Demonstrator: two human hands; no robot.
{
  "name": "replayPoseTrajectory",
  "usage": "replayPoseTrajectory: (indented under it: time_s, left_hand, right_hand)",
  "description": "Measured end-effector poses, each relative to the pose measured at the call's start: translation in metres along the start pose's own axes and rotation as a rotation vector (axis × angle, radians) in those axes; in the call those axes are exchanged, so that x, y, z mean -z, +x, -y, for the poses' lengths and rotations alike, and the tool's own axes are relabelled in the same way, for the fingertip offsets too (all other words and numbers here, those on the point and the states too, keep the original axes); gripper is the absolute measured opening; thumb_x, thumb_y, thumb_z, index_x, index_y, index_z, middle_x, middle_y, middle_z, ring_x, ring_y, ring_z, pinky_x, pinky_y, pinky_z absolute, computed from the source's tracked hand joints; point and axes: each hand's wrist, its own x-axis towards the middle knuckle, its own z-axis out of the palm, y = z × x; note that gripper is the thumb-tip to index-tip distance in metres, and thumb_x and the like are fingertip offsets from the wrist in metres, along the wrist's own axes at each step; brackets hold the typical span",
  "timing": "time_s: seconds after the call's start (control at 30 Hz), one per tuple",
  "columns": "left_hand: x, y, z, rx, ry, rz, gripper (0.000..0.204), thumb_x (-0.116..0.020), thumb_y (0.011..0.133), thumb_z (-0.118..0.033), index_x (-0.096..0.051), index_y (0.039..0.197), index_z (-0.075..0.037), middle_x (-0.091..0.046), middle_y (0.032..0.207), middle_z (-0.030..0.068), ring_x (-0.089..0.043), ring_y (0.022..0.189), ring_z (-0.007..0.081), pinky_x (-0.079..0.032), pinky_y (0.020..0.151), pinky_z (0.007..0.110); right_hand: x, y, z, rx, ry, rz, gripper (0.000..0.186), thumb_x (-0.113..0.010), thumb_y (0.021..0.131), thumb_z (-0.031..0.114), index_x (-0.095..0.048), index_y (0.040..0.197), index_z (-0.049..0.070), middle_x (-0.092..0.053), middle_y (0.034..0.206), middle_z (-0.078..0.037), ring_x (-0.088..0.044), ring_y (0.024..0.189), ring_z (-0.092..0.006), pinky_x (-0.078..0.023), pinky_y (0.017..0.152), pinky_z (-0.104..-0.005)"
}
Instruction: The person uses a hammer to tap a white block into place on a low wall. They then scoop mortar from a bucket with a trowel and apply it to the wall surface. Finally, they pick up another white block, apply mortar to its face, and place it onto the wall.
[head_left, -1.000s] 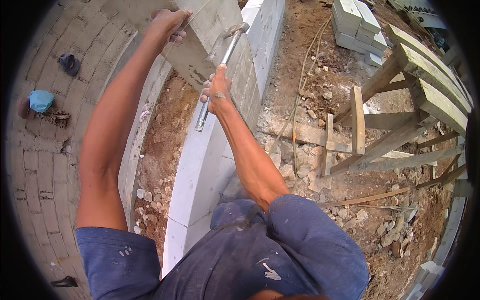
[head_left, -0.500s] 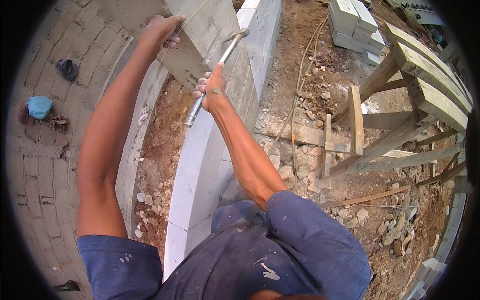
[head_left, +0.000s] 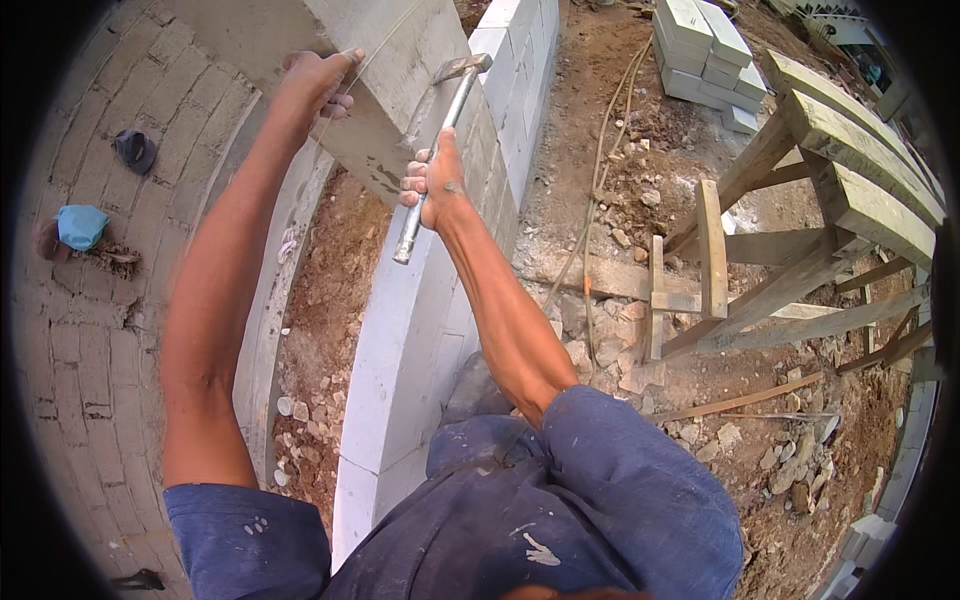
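Observation:
My right hand (head_left: 436, 186) is wrapped round the handle of a metal hammer (head_left: 462, 103). The hammer's head is up by the corner of a grey concrete column (head_left: 385, 75), and its butt end sticks out below my fist. Against the column's left face, my left hand (head_left: 316, 84) is raised with its fingers bent in. A thin pale string (head_left: 398, 24) runs slantwise past those fingertips; whatever they pinch, if anything, is hidden. Below both hands, a white block wall (head_left: 395, 340) curves toward me, right up against my body.
Left lies a brick surface (head_left: 80, 350) with a dark cap (head_left: 134, 150) and a light blue item (head_left: 82, 227). On the right a wooden trestle (head_left: 790, 230) stands on rubble. White blocks (head_left: 705, 60) are stacked farther back. A hose (head_left: 600, 170) crosses the dirt.
The hammer has swung more upright in my right hand, its butt end moving right and its head turning. My left hand stays at the column, a little lower in the picture.

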Motion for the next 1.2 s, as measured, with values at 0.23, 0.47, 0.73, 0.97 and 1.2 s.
replayPoseTrajectory:
  time_s: [0.23, 0.47, 0.73, 0.97, 1.2]
  left_hand:
    - [0.000, 0.009, 0.036, 0.022, -0.047, 0.014, 0.055, -0.065, 0.083, -0.039, -0.048, 0.099, 0.011, -0.056, 0.077, 0.0113, -0.057, 0.053, 0.0134, -0.048, 0.044, 0.027]
    - [0.000, 0.003, 0.016, 0.014, 0.004, 0.080, 0.051, -0.063, 0.085, -0.041, -0.052, 0.099, 0.008, -0.056, 0.077, 0.0094, -0.058, 0.057, 0.0130, -0.048, 0.047, 0.027]
    - [-0.004, 0.001, 0.022, 0.016, -0.057, 0.021, 0.082, -0.065, 0.084, -0.039, -0.026, 0.121, 0.023, -0.056, 0.080, 0.0138, -0.058, 0.057, 0.0149, -0.049, 0.047, 0.026]
    - [-0.002, 0.006, 0.015, 0.044, 0.000, 0.037, 0.097, -0.067, 0.083, -0.039, -0.009, 0.123, 0.028, -0.054, 0.080, 0.0139, -0.058, 0.055, 0.0150, -0.049, 0.046, 0.026]
    - [-0.004, 0.005, 0.025, 0.021, -0.104, 0.031, 0.086, -0.068, 0.083, -0.035, -0.019, 0.120, 0.025, -0.055, 0.079, 0.0146, -0.056, 0.051, 0.0154, -0.048, 0.043, 0.026]
  right_hand:
    - [0.013, -0.022, 0.119, 0.814, 0.109, -0.007, 0.052, -0.028, 0.096, 0.060, -0.035, 0.076, 0.013, -0.033, 0.055, 0.004, -0.034, 0.039, -0.0057, -0.033, 0.034, -0.0230]
    - [0.002, -0.007, -0.013, -0.006, 0.104, -0.004, 0.052, -0.031, 0.094, 0.062, -0.035, 0.075, 0.014, -0.029, 0.053, 0.005, -0.030, 0.038, -0.0066, -0.030, 0.034, -0.0254]
    - [0.020, 0.024, 0.117, 0.696, 0.390, 0.104, 0.055, -0.033, 0.092, 0.066, -0.036, 0.075, 0.014, -0.033, 0.055, 0.003, -0.032, 0.039, -0.0071, -0.030, 0.034, -0.0235]
    - [0.000, 0.049, 0.001, -0.252, 0.067, 0.097, 0.052, -0.033, 0.093, 0.064, -0.037, 0.076, 0.015, -0.030, 0.054, 0.006, -0.028, 0.039, -0.0063, -0.027, 0.034, -0.0259]
    - [0.005, 0.015, 0.130, 0.762, 0.282, -0.009, 0.056, -0.030, 0.092, 0.068, -0.035, 0.076, 0.014, -0.030, 0.054, 0.004, -0.031, 0.040, -0.0071, -0.029, 0.035, -0.0234]
